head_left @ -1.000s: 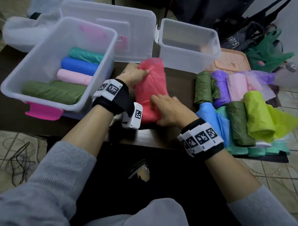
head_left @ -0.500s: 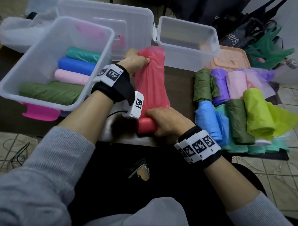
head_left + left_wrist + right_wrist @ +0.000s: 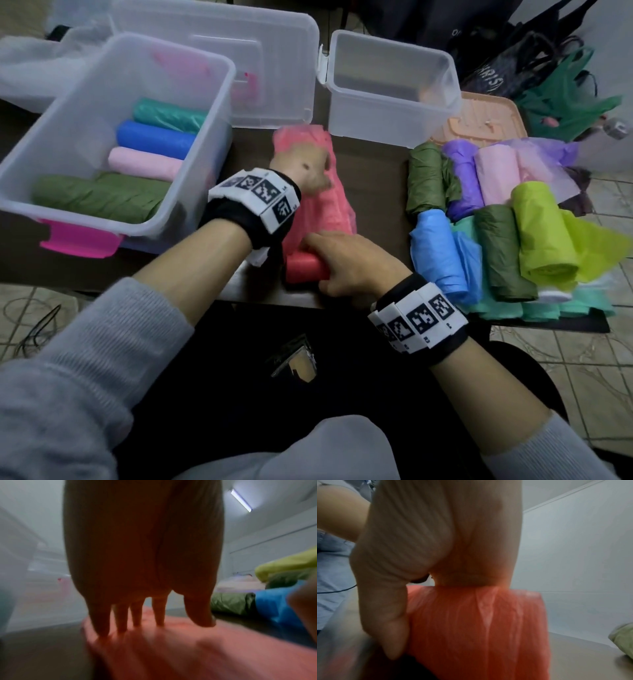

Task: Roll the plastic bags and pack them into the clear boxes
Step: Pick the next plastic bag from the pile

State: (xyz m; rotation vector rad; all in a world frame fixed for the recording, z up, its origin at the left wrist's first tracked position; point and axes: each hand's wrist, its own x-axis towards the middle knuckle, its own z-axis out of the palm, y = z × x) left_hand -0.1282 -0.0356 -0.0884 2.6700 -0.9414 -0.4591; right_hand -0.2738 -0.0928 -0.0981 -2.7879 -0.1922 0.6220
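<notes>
The left hand has slid back down the red bag from its far end, and the rolled part under the right hand looks thicker than half a second ago. On the dark worktop, the big clear box at the left holds four rolls: green, pink, blue, teal. The smaller clear box stands behind the bag. To the right lies a pile of rolled bags. The red bag runs away from the person, between the two boxes; its near end is a tight roll. The left hand lies flat on the loose sheet, fingers straight and pressing down. The right hand curls over the roll, thumb against its end.
</notes>
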